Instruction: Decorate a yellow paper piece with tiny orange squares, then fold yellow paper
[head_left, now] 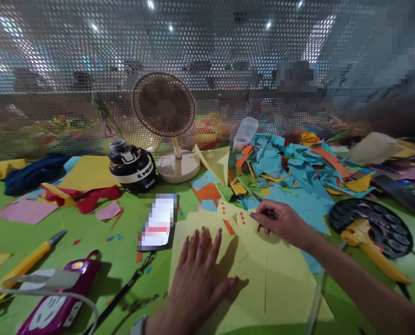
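Note:
My left hand [196, 274] lies flat on a stack of pale yellow paper sheets [280, 288], fingers stretched out. A little orange shows beneath its fingertips. My right hand [279, 221] is closed in a pinch at the sheets' upper part, around a slim, dark, pen-like tool [257, 197] whose exact kind I cannot make out. Just left of those fingers is a small yellow paper piece [224, 207] bearing little orange squares. An orange paper strip [228, 226] lies between the two hands.
A phone [158, 221], black bottle [132, 170] and fan [165, 107] stand left and behind. Blue paper scraps [273, 156] pile up at the back right. A black palette [395, 232] and yellow-handled tool [378, 251] lie right; a purple power bank [59, 298] lies front left.

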Demonstrator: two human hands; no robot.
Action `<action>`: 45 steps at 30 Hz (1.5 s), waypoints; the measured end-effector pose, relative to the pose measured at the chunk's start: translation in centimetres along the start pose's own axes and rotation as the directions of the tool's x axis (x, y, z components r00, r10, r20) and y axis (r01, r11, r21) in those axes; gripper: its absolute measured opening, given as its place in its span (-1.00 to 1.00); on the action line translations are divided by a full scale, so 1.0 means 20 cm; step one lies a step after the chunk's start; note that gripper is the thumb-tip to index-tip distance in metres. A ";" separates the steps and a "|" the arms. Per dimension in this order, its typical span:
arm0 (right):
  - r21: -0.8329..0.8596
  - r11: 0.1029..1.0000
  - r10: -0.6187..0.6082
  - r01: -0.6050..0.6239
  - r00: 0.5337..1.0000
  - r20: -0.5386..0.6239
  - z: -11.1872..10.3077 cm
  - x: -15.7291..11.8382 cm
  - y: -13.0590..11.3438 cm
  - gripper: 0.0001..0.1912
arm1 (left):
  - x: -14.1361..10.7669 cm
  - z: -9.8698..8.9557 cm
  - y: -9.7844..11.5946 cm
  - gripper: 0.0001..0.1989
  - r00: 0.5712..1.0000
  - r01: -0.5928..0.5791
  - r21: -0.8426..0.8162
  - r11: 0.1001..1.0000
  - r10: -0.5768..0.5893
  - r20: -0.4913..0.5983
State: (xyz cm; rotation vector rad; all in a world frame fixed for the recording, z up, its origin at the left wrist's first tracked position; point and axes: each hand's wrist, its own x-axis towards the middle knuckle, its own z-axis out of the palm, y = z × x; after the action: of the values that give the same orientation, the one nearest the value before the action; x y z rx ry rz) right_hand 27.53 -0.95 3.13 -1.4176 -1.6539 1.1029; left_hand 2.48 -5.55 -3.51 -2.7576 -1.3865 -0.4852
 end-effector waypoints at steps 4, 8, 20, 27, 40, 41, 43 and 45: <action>0.061 0.997 0.044 -0.042 0.998 -0.033 -0.01 0.00 0.00 -0.68 | 0.01 -0.09 -0.06 -0.23 0.998 -0.015 -0.065 0.998 0.018 0.055; 0.117 0.989 0.104 -0.094 0.991 -0.086 -0.03 0.01 0.00 -0.65 | 0.00 -0.13 -0.13 -0.22 0.999 -0.032 -0.082 0.996 0.033 0.007; 0.093 0.992 0.108 -0.087 0.963 -0.245 -0.11 0.10 -0.10 -0.67 | 0.00 -0.08 -0.21 -0.36 0.999 -0.041 -0.237 0.971 0.034 -0.035; 0.146 0.989 0.073 0.011 0.825 -0.561 -0.26 0.40 -0.13 -0.71 | 0.02 -0.13 -0.22 -0.64 0.991 0.034 -0.448 0.893 -0.088 -0.100; -0.125 0.983 -0.181 0.136 0.847 -0.500 -0.26 0.46 0.12 -0.32 | -0.01 -0.12 -0.19 -0.82 0.995 -0.008 -0.547 0.837 -0.050 -0.092; -0.168 0.979 -0.184 0.117 0.862 -0.472 -0.25 0.44 0.14 -0.29 | -0.01 -0.12 -0.19 -0.81 0.995 -0.003 -0.543 0.839 -0.050 -0.084; -0.246 0.967 -0.169 0.064 0.885 -0.433 -0.24 0.41 0.17 -0.29 | -0.01 -0.12 -0.19 -0.81 0.997 -0.001 -0.542 0.840 -0.044 -0.071; -0.302 0.953 -0.140 -0.001 0.885 -0.444 -0.24 0.42 0.18 -0.30 | 0.00 -0.12 -0.18 -0.81 0.997 -0.012 -0.548 0.836 -0.033 -0.072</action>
State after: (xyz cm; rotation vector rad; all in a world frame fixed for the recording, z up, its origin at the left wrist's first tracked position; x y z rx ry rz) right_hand 31.95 8.27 1.52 -1.6382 -1.5374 0.4294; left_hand -1.08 -3.77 -1.67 -3.1021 -1.4238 -1.1471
